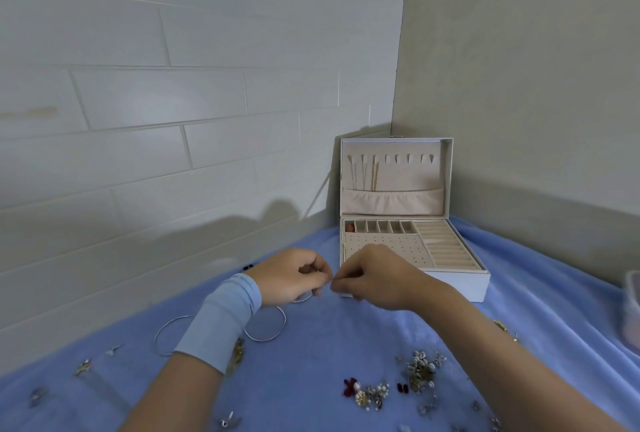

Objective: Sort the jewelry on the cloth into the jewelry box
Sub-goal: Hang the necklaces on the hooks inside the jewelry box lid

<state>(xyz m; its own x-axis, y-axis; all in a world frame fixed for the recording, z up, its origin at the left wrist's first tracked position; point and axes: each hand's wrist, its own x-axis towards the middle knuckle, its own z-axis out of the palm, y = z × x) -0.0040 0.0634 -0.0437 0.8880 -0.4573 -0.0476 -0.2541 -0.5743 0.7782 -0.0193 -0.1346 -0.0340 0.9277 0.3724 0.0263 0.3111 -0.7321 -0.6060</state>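
Over blue cloth (332, 338), pinching a tiny piece (330, 281) between curled fingertips of left hand (291, 276) and right hand (377, 276), seemingly mid-pick; next calls for carrying it into jewelry box (467, 281).

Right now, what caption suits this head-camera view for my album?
Left hand and right hand pinch a tiny jewelry piece over the blue fleece cloth, before the open cream jewelry box.

The cloth (329, 345) is plain blue. The jewelry box (460, 284) is white outside and cream inside. The bangle (265, 340) is silver, the wristband (221, 321) pale blue, the bow (349, 386) dark red, and the cluster (372, 393) gold and pearl-white. The wall (156, 96) shows a grey-white brick pattern.
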